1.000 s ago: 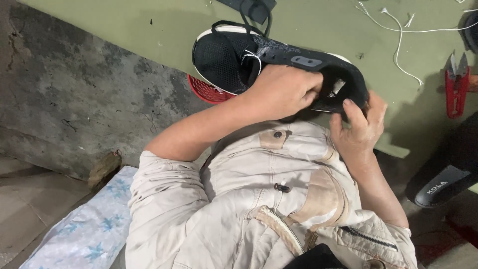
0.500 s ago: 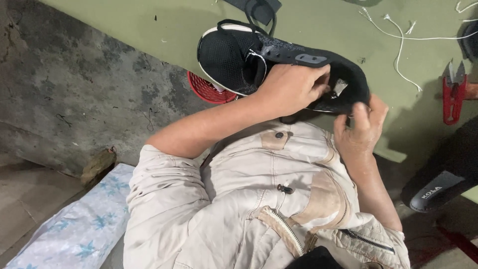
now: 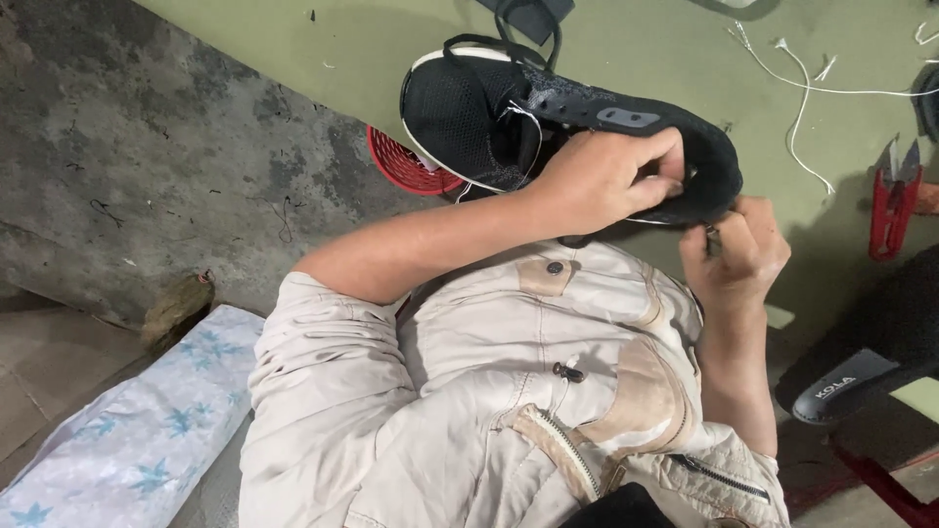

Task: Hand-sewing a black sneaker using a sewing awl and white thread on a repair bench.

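Note:
A black knit shoe (image 3: 469, 117) with a white sole edge lies on its side at the edge of a green table (image 3: 293, 49). My left hand (image 3: 597, 181) grips it at the heel opening, with the fingers curled over the collar. My right hand (image 3: 736, 256) sits just below the shoe's heel end. Its fingers are pinched on a small thin tool (image 3: 712, 235) that touches the shoe's edge; what kind of tool it is I cannot tell. A beige jacket (image 3: 509, 411) covers my body below both hands.
A red round grille (image 3: 406, 166) pokes out under the shoe. Red thread snips (image 3: 895, 200) and loose white threads (image 3: 802, 98) lie on the table at the right. A black sandal (image 3: 861, 362) is at the right, a white-and-blue patterned cloth (image 3: 127, 440) at the lower left.
My left hand's fingers have shifted further onto the shoe's collar. My right hand has slid slightly down and right along the heel edge. The shoe has barely moved.

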